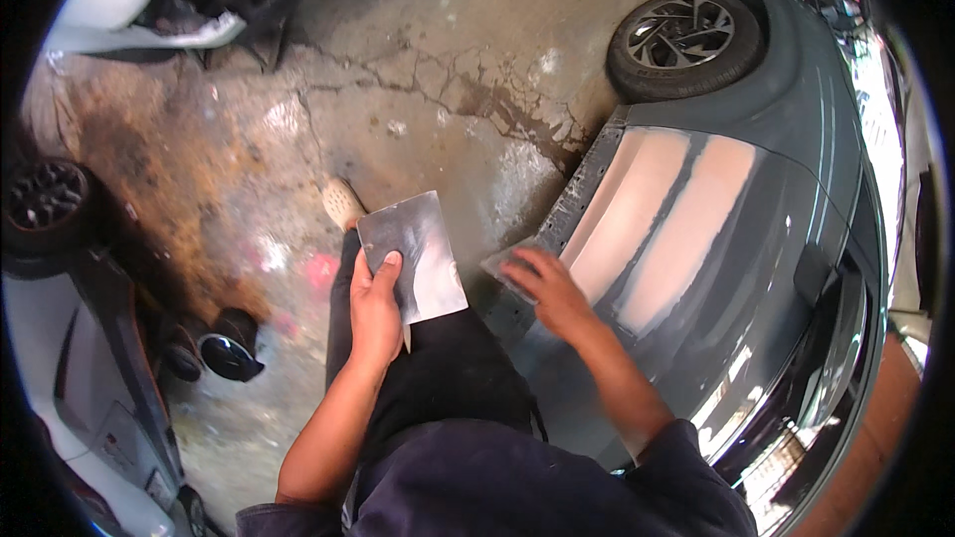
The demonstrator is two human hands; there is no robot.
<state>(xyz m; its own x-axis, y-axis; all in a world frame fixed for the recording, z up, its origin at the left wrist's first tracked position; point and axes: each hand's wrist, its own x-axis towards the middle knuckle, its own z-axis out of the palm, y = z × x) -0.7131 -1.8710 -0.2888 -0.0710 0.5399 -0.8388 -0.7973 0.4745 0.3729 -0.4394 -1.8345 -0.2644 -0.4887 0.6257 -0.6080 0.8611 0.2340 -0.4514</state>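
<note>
My left hand (376,303) grips a flat, shiny grey rectangular plate (430,254), its thumb on top, held above my dark trousers. A narrow pale tip (407,340) sticks out below the plate; what it belongs to is hidden. In my right hand (552,293) is a thin, flat grey piece (494,265), partly covered by the fingers. That hand is at the lower edge of a grey car's side. Two broad beige filler patches (637,189) (696,224) lie on the panel just beyond it, with a darker strip between them.
The grey car's wheel (681,40) stands at the far right. Another car (90,388) is at the left, with dark round objects (214,343) beside it. A white vehicle part (149,35) is at the top left. The concrete floor (438,89) is cracked and stained.
</note>
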